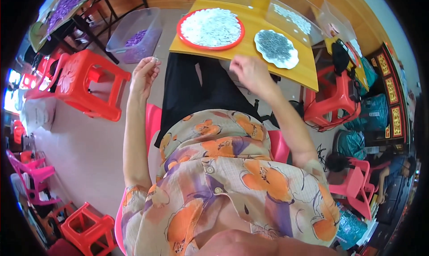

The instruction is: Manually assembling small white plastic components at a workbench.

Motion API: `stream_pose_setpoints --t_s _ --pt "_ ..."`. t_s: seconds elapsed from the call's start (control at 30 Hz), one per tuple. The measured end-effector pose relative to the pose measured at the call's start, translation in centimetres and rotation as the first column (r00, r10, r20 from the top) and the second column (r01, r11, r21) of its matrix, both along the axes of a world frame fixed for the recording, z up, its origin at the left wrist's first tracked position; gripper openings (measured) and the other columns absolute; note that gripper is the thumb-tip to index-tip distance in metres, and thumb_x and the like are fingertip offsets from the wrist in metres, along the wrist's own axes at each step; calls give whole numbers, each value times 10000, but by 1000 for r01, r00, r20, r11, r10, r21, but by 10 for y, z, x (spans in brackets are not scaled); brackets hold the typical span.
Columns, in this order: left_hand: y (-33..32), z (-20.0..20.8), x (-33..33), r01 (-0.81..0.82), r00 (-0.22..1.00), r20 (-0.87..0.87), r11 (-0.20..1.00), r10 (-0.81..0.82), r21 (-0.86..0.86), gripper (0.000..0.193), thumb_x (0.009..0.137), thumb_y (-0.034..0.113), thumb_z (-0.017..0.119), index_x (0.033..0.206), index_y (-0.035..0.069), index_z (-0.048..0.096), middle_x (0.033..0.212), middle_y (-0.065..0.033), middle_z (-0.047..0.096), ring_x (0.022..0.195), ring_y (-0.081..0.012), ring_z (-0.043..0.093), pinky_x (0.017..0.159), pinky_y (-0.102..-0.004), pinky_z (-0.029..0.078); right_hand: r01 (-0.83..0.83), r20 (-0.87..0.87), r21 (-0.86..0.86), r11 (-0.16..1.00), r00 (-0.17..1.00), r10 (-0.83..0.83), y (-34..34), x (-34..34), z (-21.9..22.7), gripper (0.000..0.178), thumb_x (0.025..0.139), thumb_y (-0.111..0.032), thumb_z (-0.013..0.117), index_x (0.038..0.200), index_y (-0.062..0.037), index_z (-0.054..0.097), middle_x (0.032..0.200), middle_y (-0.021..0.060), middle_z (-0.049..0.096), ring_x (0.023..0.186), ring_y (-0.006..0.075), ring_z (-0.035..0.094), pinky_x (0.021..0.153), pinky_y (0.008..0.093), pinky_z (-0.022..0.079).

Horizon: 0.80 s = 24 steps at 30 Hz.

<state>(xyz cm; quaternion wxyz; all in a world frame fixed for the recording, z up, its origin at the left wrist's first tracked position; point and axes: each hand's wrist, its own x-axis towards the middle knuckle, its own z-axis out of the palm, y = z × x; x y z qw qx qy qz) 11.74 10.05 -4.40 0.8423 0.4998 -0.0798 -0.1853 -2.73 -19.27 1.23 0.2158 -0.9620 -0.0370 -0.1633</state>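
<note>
My left hand (144, 76) is raised to the left of the yellow table (250, 23), its thumb and fingers pinched on a small whitish piece (154, 59) too small to name. Over the table's near edge, my right hand (251, 73) has its fingers curled together; whether anything is in them I cannot make out. Beyond the hands, a red-rimmed round tray (179, 32) holds a heap of small white pieces (212, 28). To its right sits a white scalloped plate (292, 61) with a pile of thin grey metal pieces (273, 46).
A clear bin (290, 19) with white pieces stands at the table's far right. Left of the table, another clear bin (154, 32) on the floor holds purple pieces. Red stools (82, 84) stand left, with another red stool (333, 99) right. Teal bags (373, 113) lie far right.
</note>
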Motion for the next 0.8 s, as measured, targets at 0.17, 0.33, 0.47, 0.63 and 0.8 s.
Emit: stream_pose_setpoints --t_s 0.17,0.33,0.47,0.63,0.8 --pt "-19 36 -23 10 1000 22 998 -9 -69 56 875 107 571 904 60 576 823 -52 629 652 -68 557 626 -163 465 15 -68 74 997 998 -10 -57 92 2 196 756 -240 614 863 -87 674 802 144 653 770 300 623 703 399 486" --pt "-44 49 -36 43 999 16 993 -42 -113 62 869 94 575 903 42 571 836 -65 631 644 -70 560 622 -169 471 -18 13 64 998 1000 17 -42 163 -2 231 736 -222 619 939 -126 675 934 145 655 880 285 619 803 381 479" --pt "-56 47 -55 61 998 -8 988 -63 -143 59 868 80 573 908 38 566 839 -83 633 637 -71 560 612 -173 472 14 -62 -20 1000 998 -16 -27 188 -16 247 735 -150 584 963 -131 677 1032 159 632 952 303 603 856 383 467" --pt "-54 38 -70 55 998 -33 990 -59 -127 59 866 83 578 903 38 569 834 -85 634 633 -71 559 606 -176 472 31 -19 -106 994 999 -33 -24 198 -37 214 734 -84 574 930 -72 662 869 141 658 855 294 623 783 372 484" --pt "-57 35 -78 88 995 -34 988 -93 -129 49 880 87 559 898 43 567 832 -77 631 656 -67 576 623 -158 486 56 -38 -58 997 998 -58 -23 196 -40 173 731 -48 558 877 -41 652 864 147 657 855 300 622 785 379 483"
